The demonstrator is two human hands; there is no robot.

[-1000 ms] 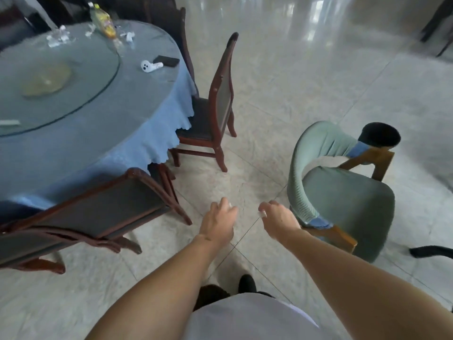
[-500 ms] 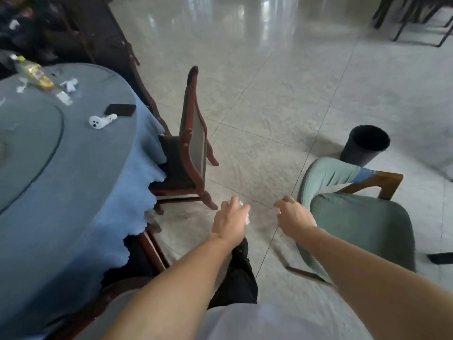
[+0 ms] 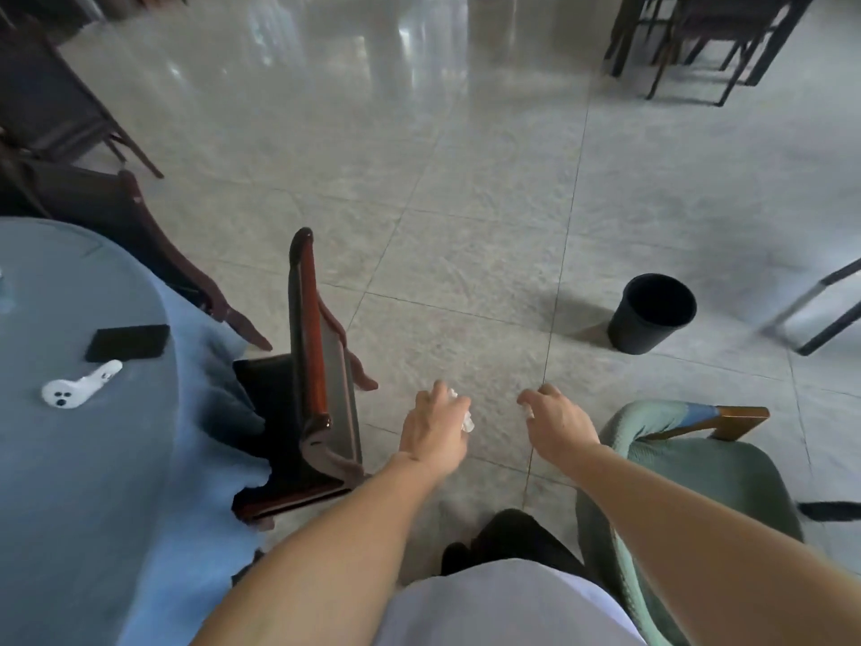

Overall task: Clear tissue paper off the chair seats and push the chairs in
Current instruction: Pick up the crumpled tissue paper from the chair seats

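My left hand [image 3: 435,428] grips a crumpled white tissue [image 3: 466,419] that shows past its fingers. My right hand [image 3: 554,424] holds a smaller white tissue scrap [image 3: 528,411] in curled fingers. Both hands hang over bare floor between two chairs. A dark wooden chair [image 3: 307,366] stands to the left, its seat tucked under the blue tablecloth [image 3: 153,459]. A green upholstered armchair [image 3: 699,468] sits to the right, close to my right forearm. A black waste bin [image 3: 652,314] stands on the floor ahead to the right.
The round table [image 3: 70,319] at left carries a black phone [image 3: 126,342] and a white device [image 3: 79,384]. More dark chairs [image 3: 70,132] stand at far left and dark furniture legs [image 3: 699,44] at top right. Open tiled floor [image 3: 442,202] lies ahead.
The view has swung right and forward: the table slid left, the waste bin came fully into view beyond the green chair. Both hands keep holding tissue in front of me.
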